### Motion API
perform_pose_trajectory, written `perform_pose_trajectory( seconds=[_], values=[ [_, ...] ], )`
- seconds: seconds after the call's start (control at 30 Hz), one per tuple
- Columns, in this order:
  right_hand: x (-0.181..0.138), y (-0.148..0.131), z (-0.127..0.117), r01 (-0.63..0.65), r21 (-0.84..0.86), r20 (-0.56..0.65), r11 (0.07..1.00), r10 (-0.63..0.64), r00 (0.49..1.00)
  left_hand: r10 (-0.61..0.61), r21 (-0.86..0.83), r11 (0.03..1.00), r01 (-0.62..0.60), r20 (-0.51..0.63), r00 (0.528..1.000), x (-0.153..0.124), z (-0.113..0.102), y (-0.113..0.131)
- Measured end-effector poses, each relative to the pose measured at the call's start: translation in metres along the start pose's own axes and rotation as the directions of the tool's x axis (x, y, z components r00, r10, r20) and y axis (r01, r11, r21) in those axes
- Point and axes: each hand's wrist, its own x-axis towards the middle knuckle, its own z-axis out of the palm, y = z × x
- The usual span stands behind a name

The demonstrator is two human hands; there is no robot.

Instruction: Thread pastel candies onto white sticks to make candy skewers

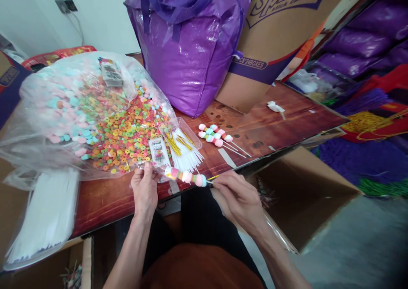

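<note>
A marshmallow candy skewer [188, 177], in pink, white, yellow and blue with gummy rings between, lies level over the table's front edge. My right hand [239, 195] is closed on its stick at the blue end, where a gold twist tie [213, 177] shows by the fingertips. My left hand [145, 189] pinches what looks like the end of a clear plastic wrapper at the skewer's other end. Just beyond lie a small pack of printed labels [159, 152] and a tray with white sticks [188, 158] and gold twist ties [174, 142].
A big plastic bag of marshmallows [60, 104] and gummy rings [127, 131] covers the left. Several finished skewers [214, 135] lie at the right. Behind stand a purple bag [188, 55] and a carton [270, 38]. White sleeves [47, 208] hang over the front left; an open box [306, 195] is below right.
</note>
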Motion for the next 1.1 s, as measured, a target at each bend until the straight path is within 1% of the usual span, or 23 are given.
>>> perform_pose_trajectory(
  seconds=[0.1, 0.17, 0.23, 0.37, 0.5, 0.63, 0.77, 0.83, 0.93, 1.03, 1.1],
  values=[
    [0.0, -0.004, 0.009, -0.062, 0.083, 0.011, 0.995, 0.061, 0.998, 0.029, 0.058, 0.998, -0.031, 0.036, 0.999, -0.003, 0.0, -0.004],
    [-0.001, -0.006, 0.015, -0.102, 0.128, 0.006, 0.986, 0.102, 0.995, 0.038, 0.077, 0.996, -0.041, 0.044, 0.998, -0.004, 0.0, -0.006],
    [-0.001, -0.008, 0.017, -0.14, 0.158, 0.034, 0.977, 0.136, 0.99, 0.053, 0.075, 0.996, -0.056, 0.038, 0.998, -0.004, 0.0, -0.007],
    [-0.001, -0.01, 0.019, -0.225, 0.177, 0.127, 0.958, 0.205, 0.971, 0.103, 0.052, 0.993, -0.103, 0.005, 0.995, -0.001, -0.003, -0.008],
    [0.0, -0.011, 0.023, -0.29, 0.168, 0.115, 0.942, 0.274, 0.955, 0.113, 0.078, 0.99, -0.113, 0.014, 0.994, 0.0, -0.006, -0.012],
    [0.0, -0.013, 0.028, -0.313, 0.157, 0.129, 0.937, 0.295, 0.947, 0.106, 0.09, 0.99, -0.107, 0.021, 0.994, -0.001, -0.007, -0.015],
    [-0.003, -0.013, 0.029, -0.322, 0.137, 0.183, 0.937, 0.296, 0.938, 0.121, 0.067, 0.99, -0.121, 0.0, 0.993, -0.001, -0.005, -0.014],
    [-0.005, -0.013, 0.028, -0.354, 0.143, 0.225, 0.924, 0.318, 0.921, 0.118, 0.066, 0.991, -0.118, 0.006, 0.993, -0.001, -0.004, -0.013],
    [-0.005, -0.012, 0.027, -0.424, 0.185, 0.3, 0.887, 0.36, 0.884, 0.117, 0.056, 0.991, -0.118, 0.017, 0.993, -0.001, -0.004, -0.014],
    [-0.004, -0.011, 0.025, -0.453, 0.222, 0.382, 0.863, 0.351, 0.855, 0.132, 0.057, 0.99, -0.133, 0.015, 0.991, -0.001, -0.005, -0.015],
    [-0.003, -0.011, 0.025, -0.468, 0.247, 0.408, 0.848, 0.347, 0.844, 0.136, 0.062, 0.989, -0.137, 0.017, 0.991, 0.0, -0.006, -0.016]
  ],
)
